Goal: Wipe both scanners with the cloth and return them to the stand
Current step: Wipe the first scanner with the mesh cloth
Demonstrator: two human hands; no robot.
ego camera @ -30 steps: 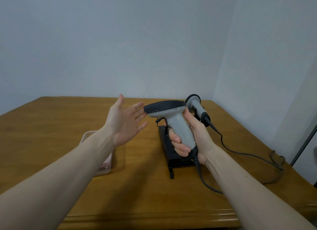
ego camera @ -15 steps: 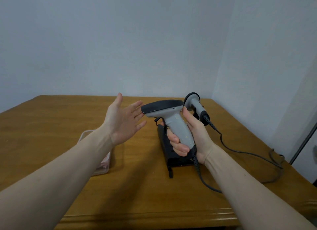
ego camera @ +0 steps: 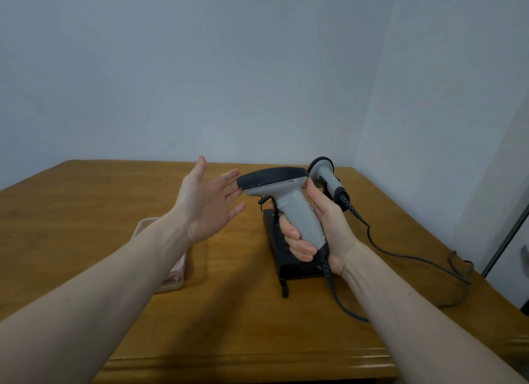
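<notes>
Barcode scanner (ego camera: 282,203) gripped by right hand (ego camera: 320,232), raised slightly; left hand (ego camera: 209,203) still spread, empty, cloth unfetched.

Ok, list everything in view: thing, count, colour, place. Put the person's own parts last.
held scanner: 1, grey with a dark head, lifted above the stand in the right hand
second scanner: 1, grey with a dark rim, on the stand behind the held one
stand: 1, black, middle of the table
cables: dark grey, number unclear, trailing right across the table
clear container: 1, transparent with something pinkish inside, left of the stand, partly hidden by the left forearm
table: 1, brown wood
walls: pale, behind and to the right
left hand: open, palm toward the held scanner's head
right hand: grips the held scanner's handle
</notes>
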